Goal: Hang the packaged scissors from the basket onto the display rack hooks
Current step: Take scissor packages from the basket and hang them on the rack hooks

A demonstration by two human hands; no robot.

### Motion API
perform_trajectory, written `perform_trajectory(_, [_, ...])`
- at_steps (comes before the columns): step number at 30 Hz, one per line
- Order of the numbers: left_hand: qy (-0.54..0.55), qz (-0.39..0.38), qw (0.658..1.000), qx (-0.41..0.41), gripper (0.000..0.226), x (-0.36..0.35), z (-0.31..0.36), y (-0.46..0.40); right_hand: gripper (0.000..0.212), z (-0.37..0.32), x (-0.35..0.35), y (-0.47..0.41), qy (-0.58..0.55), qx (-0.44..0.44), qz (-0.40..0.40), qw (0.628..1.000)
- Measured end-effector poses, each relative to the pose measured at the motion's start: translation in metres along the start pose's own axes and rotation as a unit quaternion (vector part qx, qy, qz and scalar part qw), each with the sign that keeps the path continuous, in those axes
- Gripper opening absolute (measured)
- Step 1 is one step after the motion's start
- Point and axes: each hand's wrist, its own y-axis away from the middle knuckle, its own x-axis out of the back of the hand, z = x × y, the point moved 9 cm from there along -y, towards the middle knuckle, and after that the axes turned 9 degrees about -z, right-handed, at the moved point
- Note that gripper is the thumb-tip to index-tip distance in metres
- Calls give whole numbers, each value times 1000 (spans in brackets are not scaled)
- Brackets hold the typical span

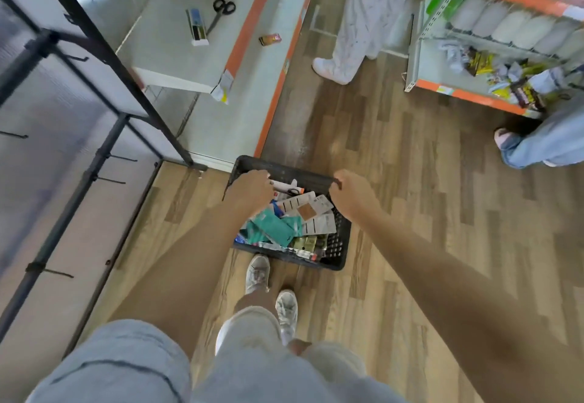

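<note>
**2 hands on the black basket**

The black basket sits on the wooden floor, just in front of the person's 2 shoes. It is full of flat packs. Some packs are white cards and some are teal. One pack near the far side seems to show dark scissor handles, but it is too small to be sure.

Both arms reach straight out and down to the basket. The left hand is at the far left part of the rim, with its fingers curled over the edge, holding it. The right hand is at the far right part of the rim, with its fingers curled round the edge too. The backs of both hands face up.

To the left stands the black display rack. Thin black hooks stick out from its bars, and they are bare.

Farther off is a grey worktop with an orange edge. A loose pair of black scissors lies on it, just beside a small box.

On the right is a store shelf with goods, and 2 other people's legs are near it.
</note>
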Motion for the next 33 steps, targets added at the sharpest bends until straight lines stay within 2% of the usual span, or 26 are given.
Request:
perform_trajectory(7, [-13, -150, 988, 43, 29, -65, -68, -92, 31, 18, -61, -76, 11, -28, -53, 998])
perform_trajectory(9, [14, -159, 985, 63, 26, -82, -86, -124, 29, 31, -84, -106, 9, -33, -63, 997])
perform_trajectory(11, [113, -154, 976, 101, 23, -110, -106, -158, 29, 49, -113, -136, 13, -42, -72, 996])
perform_trajectory(12, [181, -161, 962, 126, 22, -130, -116, -172, 29, 59, -132, -151, 27, -45, -84, 995])
perform_trajectory(14, [292, -218, 913, 182, 25, -182, -130, -187, 30, 83, -175, -176, 40, -61, -116, 991])
perform_trajectory(15, [330, -221, 892, 216, 29, -205, -139, -196, 32, 95, -196, -191, 40, -67, -125, 989])
perform_trajectory(19, [414, -158, 833, 330, 21, -295, -192, -234, 35, 137, -275, -254, 36, -48, -150, 987])
perform_trajectory(22, [441, -137, 810, 362, 39, -353, -219, -264, 32, 160, -329, -306, 55, -35, -175, 982])
perform_trajectory(24, [486, -106, 782, 376, 51, -384, -227, -285, 31, 169, -362, -337, 65, -18, -181, 981])
perform_trajectory(29, [567, -29, 730, 380, 73, -431, -232, -327, 32, 182, -424, -377, 83, 29, -217, 972])
perform_trajectory(30, [562, -19, 734, 381, 71, -436, -234, -334, 30, 181, -432, -382, 97, 44, -217, 970])
perform_trajectory(33, [525, 7, 771, 361, 58, -441, -239, -350, 34, 179, -443, -395, 118, 71, -219, 966])
